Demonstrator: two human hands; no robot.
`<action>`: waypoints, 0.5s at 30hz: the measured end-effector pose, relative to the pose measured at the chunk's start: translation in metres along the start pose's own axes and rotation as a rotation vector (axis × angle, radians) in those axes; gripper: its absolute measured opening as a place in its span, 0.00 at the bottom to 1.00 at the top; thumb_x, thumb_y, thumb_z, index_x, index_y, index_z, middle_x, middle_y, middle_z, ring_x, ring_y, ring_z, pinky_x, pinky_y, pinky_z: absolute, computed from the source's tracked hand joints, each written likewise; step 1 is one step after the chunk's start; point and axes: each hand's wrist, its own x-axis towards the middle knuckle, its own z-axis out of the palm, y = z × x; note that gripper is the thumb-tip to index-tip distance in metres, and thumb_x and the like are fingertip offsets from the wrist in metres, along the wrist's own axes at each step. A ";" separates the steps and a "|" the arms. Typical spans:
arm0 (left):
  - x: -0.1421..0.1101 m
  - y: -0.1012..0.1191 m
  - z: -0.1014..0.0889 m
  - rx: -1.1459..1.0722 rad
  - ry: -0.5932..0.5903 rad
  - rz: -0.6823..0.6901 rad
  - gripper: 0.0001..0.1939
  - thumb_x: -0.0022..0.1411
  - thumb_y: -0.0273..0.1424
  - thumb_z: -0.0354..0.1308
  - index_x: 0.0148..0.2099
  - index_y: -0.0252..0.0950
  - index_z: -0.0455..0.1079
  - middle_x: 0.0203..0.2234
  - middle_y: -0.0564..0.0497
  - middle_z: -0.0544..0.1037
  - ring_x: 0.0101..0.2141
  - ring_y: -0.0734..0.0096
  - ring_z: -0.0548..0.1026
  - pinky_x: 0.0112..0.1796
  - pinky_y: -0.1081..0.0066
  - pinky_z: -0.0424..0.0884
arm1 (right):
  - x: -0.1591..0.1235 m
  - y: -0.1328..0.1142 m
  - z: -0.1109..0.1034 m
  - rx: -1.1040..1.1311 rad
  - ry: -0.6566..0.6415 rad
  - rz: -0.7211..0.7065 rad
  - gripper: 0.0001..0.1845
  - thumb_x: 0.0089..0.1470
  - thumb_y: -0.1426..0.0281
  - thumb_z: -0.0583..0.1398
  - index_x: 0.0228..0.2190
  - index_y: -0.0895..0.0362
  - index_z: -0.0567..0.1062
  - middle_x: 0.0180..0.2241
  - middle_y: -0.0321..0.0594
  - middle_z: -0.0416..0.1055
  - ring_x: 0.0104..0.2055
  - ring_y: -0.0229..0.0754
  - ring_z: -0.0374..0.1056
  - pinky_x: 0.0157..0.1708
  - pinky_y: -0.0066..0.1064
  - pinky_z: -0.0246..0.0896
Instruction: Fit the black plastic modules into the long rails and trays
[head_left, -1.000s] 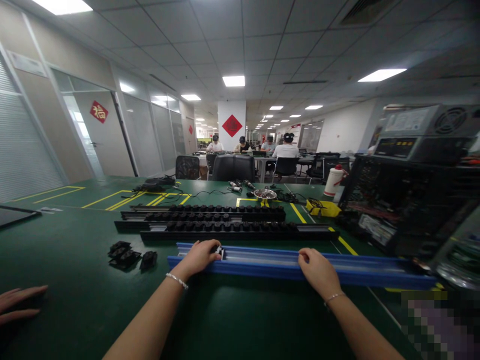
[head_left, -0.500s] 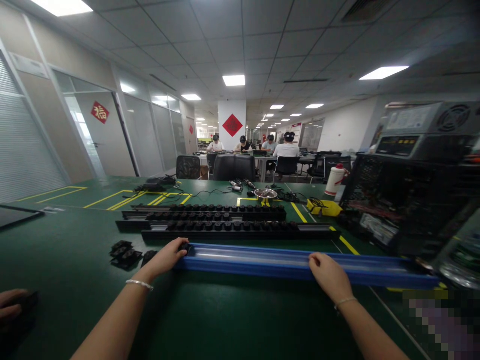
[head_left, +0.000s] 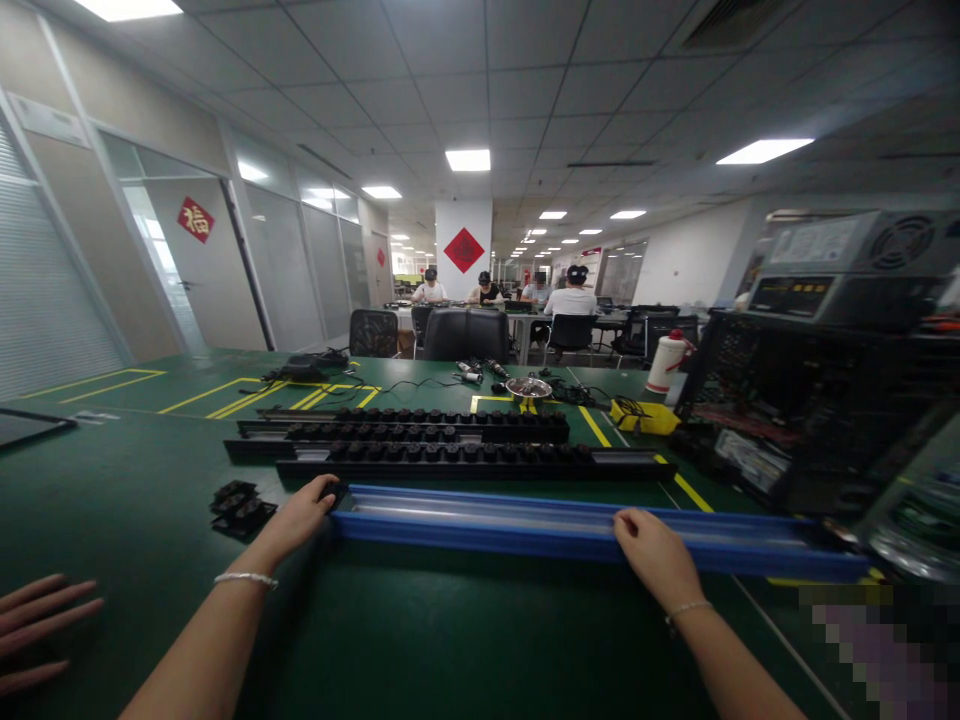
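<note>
Blue rail (head_left: 480,537) lies lengthwise on the green surface (head_left: 420,640), in front of the person, with its open channel facing up. At its left end, the left hand (head_left: 298,520) has its fingers bent onto a small black piece (head_left: 342,494); I cannot tell whether they grip it. Farther along, the right hand (head_left: 654,555) rests at the near wall with its fingers curled inward; whether they pinch the wall cannot be told. Several black parts (head_left: 241,510) sit in a cluster just left of the left hand. Beyond the blue rail stand dark rails (head_left: 465,472) bearing rows of round black pieces, roughly parallel to it. Another person's hand (head_left: 41,630) shows at the lower left edge, fingers spread, well apart from the rail.
</note>
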 end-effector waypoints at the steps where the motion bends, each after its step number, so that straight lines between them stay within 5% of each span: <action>1: 0.002 -0.006 0.001 0.021 0.001 -0.010 0.23 0.58 0.34 0.41 0.53 0.31 0.61 0.50 0.42 0.71 0.49 0.63 0.70 0.48 0.68 0.64 | 0.000 0.000 0.000 0.002 -0.002 -0.001 0.19 0.53 0.62 0.45 0.30 0.54 0.73 0.36 0.40 0.72 0.39 0.42 0.66 0.37 0.32 0.57; 9: -0.001 -0.037 0.004 0.350 -0.017 -0.039 0.25 0.54 0.28 0.44 0.54 0.29 0.63 0.52 0.40 0.70 0.53 0.55 0.66 0.52 0.59 0.59 | 0.000 0.001 -0.001 -0.012 -0.004 -0.045 0.18 0.52 0.63 0.46 0.29 0.54 0.73 0.34 0.40 0.72 0.37 0.41 0.67 0.36 0.31 0.57; 15: -0.013 0.006 0.022 0.254 0.292 0.087 0.25 0.59 0.31 0.39 0.55 0.28 0.62 0.54 0.41 0.67 0.57 0.60 0.61 0.56 0.60 0.57 | 0.018 0.053 -0.024 -0.141 0.258 -0.045 0.21 0.52 0.62 0.47 0.39 0.61 0.72 0.42 0.49 0.69 0.45 0.47 0.64 0.45 0.34 0.56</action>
